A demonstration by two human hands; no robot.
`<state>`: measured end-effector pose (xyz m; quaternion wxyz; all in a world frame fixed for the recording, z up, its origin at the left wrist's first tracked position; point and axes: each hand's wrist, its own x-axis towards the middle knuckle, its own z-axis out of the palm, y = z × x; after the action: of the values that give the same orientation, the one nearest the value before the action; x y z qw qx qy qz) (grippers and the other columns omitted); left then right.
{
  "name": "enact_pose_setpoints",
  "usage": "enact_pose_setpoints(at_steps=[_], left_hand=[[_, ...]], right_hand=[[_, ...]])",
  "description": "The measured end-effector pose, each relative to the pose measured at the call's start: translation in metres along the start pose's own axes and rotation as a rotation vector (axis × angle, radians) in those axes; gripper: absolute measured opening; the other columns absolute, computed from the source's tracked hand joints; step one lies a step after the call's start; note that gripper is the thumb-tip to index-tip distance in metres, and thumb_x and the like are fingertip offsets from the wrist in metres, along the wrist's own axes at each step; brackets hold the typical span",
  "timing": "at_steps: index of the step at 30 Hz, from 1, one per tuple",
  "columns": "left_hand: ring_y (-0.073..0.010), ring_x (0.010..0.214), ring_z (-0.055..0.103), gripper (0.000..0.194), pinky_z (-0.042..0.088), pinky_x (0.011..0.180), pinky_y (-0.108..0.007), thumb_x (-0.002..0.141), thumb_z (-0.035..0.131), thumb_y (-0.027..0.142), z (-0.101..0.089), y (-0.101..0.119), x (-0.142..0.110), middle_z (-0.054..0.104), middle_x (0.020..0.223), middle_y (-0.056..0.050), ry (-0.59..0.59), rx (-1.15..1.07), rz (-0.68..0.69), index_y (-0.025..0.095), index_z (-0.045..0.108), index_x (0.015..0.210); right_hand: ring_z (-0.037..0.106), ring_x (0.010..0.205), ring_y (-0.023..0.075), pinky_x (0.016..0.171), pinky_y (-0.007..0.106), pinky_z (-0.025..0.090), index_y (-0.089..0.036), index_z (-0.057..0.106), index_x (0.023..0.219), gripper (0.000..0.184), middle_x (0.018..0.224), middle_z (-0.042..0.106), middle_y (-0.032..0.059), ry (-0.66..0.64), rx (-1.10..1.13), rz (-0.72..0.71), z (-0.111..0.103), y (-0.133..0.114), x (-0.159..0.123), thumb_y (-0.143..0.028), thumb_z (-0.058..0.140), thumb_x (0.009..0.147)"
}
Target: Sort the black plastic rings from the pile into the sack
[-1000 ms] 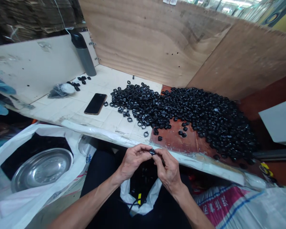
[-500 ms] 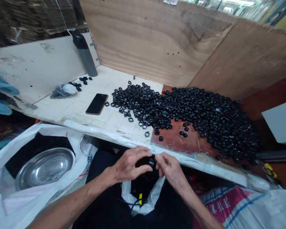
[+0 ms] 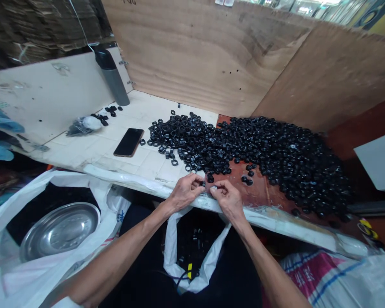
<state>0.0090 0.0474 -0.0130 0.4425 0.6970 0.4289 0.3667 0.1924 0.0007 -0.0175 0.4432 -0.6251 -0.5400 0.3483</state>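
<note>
a plywood wall (image 3: 199, 55) is raised behind a bench, whose left part is covered with pale tiles (image 3: 83, 149) and whose right part is bare red board (image 3: 263, 192). a heap of black rings (image 3: 259, 162) is spread across both surfaces, and a few strays are scattered near its front. left of the heap, a phone (image 3: 128, 142) is laid face up on the tiles, and a grey bottle (image 3: 112, 77) is stood upright by the back wall. a small plastic bundle (image 3: 83, 126) is left farther along. below the bench, a steel basin (image 3: 59, 232) is held in a white bag (image 3: 19, 214) on the left, a smaller bag (image 3: 176, 256) is hung open under the hands with black pieces inside, and a woven sack (image 3: 327, 278) is placed on the right. the left hand (image 3: 186, 192) and right hand (image 3: 227, 199) are brought together over the bench's front edge. a ring (image 3: 202, 184) is pinched in a narrow grip by the left fingertips (image 3: 197, 185). the right fingertips (image 3: 214, 188) are placed just beside it, and whether it is gripped by them cannot be told.
</note>
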Motion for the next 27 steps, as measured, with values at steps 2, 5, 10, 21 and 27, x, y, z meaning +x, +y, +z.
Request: enact_pose_setpoints(at_steps=[2, 5, 10, 21, 27], left_hand=[[-0.0141, 0.075, 0.063, 0.027, 0.051, 0.07, -0.025, 0.082, 0.065, 0.026, -0.004, 0.004, -0.003, 0.066, 0.09, -0.003, -0.042, -0.232, -0.055, 0.015, 0.065, 0.106], [-0.0153, 0.081, 0.065, 0.029, 0.051, 0.076, -0.026, 0.08, 0.07, 0.028, -0.011, 0.007, -0.005, 0.068, 0.095, -0.006, -0.092, -0.431, -0.089, 0.013, 0.065, 0.104], [-0.0159, 0.084, 0.064, 0.032, 0.051, 0.08, -0.027, 0.077, 0.074, 0.031, -0.015, 0.007, -0.006, 0.068, 0.095, -0.007, -0.116, -0.522, -0.11, 0.013, 0.066, 0.102], [-0.0172, 0.086, 0.067, 0.029, 0.052, 0.084, -0.028, 0.076, 0.075, 0.029, -0.013, 0.003, -0.009, 0.07, 0.095, -0.005, -0.047, -0.594, -0.069, 0.014, 0.067, 0.1], [-0.016, 0.09, 0.065, 0.026, 0.051, 0.084, -0.026, 0.078, 0.074, 0.025, -0.01, -0.003, -0.011, 0.068, 0.098, -0.006, -0.058, -0.556, -0.046, 0.013, 0.068, 0.101]], right_hand=[[0.064, 0.069, 0.0175, 0.069, 0.032, 0.053, -0.017, 0.064, 0.104, 0.035, 0.082, 0.067, 0.0031, -0.006, 0.325, 0.097, 0.001, -0.005, -0.002, -0.04, 0.072, 0.079], [0.064, 0.074, 0.0167, 0.077, 0.035, 0.054, -0.018, 0.066, 0.104, 0.035, 0.091, 0.067, 0.0047, -0.007, 0.588, 0.16, 0.005, -0.014, -0.002, -0.036, 0.075, 0.076], [0.062, 0.071, 0.0151, 0.072, 0.03, 0.052, -0.018, 0.064, 0.097, 0.036, 0.082, 0.066, 0.0009, -0.003, 0.562, 0.15, 0.016, -0.017, -0.004, -0.033, 0.082, 0.07], [0.07, 0.085, 0.0199, 0.083, 0.036, 0.056, -0.019, 0.068, 0.107, 0.028, 0.106, 0.069, 0.0079, 0.062, 0.342, -0.046, 0.022, -0.02, -0.008, -0.035, 0.071, 0.084], [0.068, 0.085, 0.0207, 0.082, 0.034, 0.055, -0.019, 0.07, 0.101, 0.026, 0.096, 0.072, 0.0063, 0.068, 0.205, -0.046, 0.027, -0.008, -0.007, -0.037, 0.073, 0.082]])
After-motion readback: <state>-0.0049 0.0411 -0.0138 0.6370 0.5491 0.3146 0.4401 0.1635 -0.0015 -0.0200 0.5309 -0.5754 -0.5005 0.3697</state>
